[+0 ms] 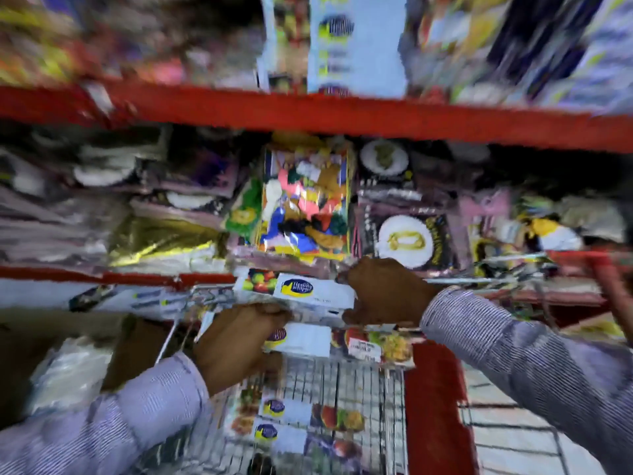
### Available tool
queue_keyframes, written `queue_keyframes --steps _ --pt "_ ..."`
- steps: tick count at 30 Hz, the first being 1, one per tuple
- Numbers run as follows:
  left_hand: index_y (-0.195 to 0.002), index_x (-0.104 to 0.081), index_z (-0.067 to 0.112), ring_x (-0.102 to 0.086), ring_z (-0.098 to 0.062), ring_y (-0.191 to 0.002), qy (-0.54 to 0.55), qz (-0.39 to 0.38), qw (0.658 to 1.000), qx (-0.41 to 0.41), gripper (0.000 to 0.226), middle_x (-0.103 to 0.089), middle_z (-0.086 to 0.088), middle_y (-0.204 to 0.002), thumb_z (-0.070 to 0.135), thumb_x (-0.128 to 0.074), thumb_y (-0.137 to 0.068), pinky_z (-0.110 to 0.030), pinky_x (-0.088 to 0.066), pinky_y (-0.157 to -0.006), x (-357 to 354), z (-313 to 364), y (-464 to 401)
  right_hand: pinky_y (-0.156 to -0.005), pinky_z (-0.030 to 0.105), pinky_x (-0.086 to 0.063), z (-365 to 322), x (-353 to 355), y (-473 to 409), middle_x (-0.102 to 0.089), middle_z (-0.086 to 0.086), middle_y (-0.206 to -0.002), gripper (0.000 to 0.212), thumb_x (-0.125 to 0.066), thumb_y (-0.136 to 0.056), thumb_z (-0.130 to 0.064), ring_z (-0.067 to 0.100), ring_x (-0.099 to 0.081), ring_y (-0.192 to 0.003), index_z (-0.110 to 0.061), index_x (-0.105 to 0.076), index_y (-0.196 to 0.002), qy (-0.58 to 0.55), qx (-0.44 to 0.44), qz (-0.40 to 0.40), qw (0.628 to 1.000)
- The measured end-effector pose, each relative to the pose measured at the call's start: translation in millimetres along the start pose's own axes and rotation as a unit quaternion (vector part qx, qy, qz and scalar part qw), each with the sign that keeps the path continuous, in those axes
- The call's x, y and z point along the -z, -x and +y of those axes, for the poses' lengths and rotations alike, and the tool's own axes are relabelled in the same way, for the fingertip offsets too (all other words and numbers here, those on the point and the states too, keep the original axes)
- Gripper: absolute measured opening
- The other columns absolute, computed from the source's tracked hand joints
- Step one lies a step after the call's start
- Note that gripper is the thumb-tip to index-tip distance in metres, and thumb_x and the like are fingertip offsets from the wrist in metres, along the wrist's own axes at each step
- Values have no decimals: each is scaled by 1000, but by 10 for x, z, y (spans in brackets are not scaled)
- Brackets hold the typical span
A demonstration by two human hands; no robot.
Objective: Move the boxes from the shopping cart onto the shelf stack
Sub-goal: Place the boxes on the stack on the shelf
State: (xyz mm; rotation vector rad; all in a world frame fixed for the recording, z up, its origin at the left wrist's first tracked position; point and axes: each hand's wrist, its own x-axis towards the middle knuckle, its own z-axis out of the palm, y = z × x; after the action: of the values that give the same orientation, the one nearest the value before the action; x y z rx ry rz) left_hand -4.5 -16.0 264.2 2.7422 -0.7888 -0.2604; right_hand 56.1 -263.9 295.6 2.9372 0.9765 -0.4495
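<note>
A long white box (301, 290) with a blue-and-yellow logo and fruit pictures is held level above the shopping cart (342, 385). My left hand (236, 337) grips its near underside. My right hand (383, 293) clasps its right end. More boxes of the same kind (301, 423) lie in the wire cart below, and another one (342, 344) rests across the cart's far end. On the upper shelf stands a stack of the same white boxes (346, 42). The picture is blurred by motion.
Two red shelf beams (342, 114) cross the view. Bags of balloons (305, 200) and party plates (404, 238) fill the middle shelf right behind the held box. The cart's red frame (431, 399) is on the right, with tiled floor (513, 433) beyond.
</note>
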Motion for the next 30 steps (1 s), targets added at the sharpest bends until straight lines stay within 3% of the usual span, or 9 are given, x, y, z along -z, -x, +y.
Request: queue_keyframes --steps 4,8,10,14,18,20,22,25,30 --pt "-120 -62 34 -65 -7 -104 -16 78 997 -4 69 -69 14 -119 70 -72 -61 -21 -52 -81 1039 359 48 -75 31 -48 -55 1230 315 -69 6 -106 51 -67 -74 -54 28 -63 -101 -23 -62 -113 40 17 53 998" --pt "-126 -56 39 -59 -9 -115 -58 123 991 -16 74 -64 18 -125 63 -69 -57 -34 -53 -89 1794 548 -51 -66 27 -34 -90 2146 578 -67 4 -93 51 -66 -75 -56 27 -63 -93 -26 -59 -116 67 22 111 991" --pt "-124 -57 40 -61 -10 -112 -76 153 985 -27 75 -66 18 -122 67 -64 -54 -35 -53 -86 2113 628 -101 -64 27 -36 -116 2499 704 -60 1 -81 52 -68 -73 -54 27 -64 -87 -25 -61 -116 81 19 144 986" --pt "-120 -60 41 -61 -7 -108 -97 221 970 -32 74 -68 19 -118 62 -60 -49 -33 -54 -83 2640 734 -244 -65 27 -35 -72 3008 810 -70 5 -95 52 -67 -75 -53 26 -62 -91 -21 -63 -115 109 5 193 975" --pt "-117 -64 37 -61 -11 -109 -101 248 963 -23 70 -69 15 -118 63 -66 -52 -34 -51 -88 2913 717 -405 -63 32 -47 107 3294 734 -68 4 -84 42 -66 -74 -50 27 -61 -79 -17 -65 -101 97 -28 212 972" --pt "-117 -64 37 -63 -11 -105 -99 255 961 -26 67 -70 15 -115 59 -68 -53 -33 -52 -86 3018 744 -449 -65 32 -45 240 3392 622 -59 2 -81 39 -67 -76 -45 25 -54 -77 -14 -64 -100 86 -43 216 972" --pt "-118 -63 38 -63 -8 -100 -98 252 962 -25 65 -70 16 -113 56 -68 -55 -29 -52 -81 3091 758 -497 -73 33 -45 389 3452 472 -57 4 -94 42 -68 -79 -41 26 -53 -89 -13 -63 -110 77 -57 219 971" --pt "-124 -60 40 -61 -6 -105 -89 238 967 -25 70 -67 17 -120 58 -69 -57 -28 -51 -86 3112 701 -603 -98 38 -44 636 3452 202 -54 11 -133 61 -66 -84 -37 30 -50 -122 -12 -49 -137 70 -95 197 973" --pt "-124 -61 39 -60 -4 -103 -62 198 978 -16 72 -67 17 -119 61 -67 -56 -25 -51 -85 3052 514 -785 -99 35 -41 965 3282 -252 -50 14 -137 57 -66 -86 -32 31 -47 -125 -12 -47 -136 37 -129 172 976"
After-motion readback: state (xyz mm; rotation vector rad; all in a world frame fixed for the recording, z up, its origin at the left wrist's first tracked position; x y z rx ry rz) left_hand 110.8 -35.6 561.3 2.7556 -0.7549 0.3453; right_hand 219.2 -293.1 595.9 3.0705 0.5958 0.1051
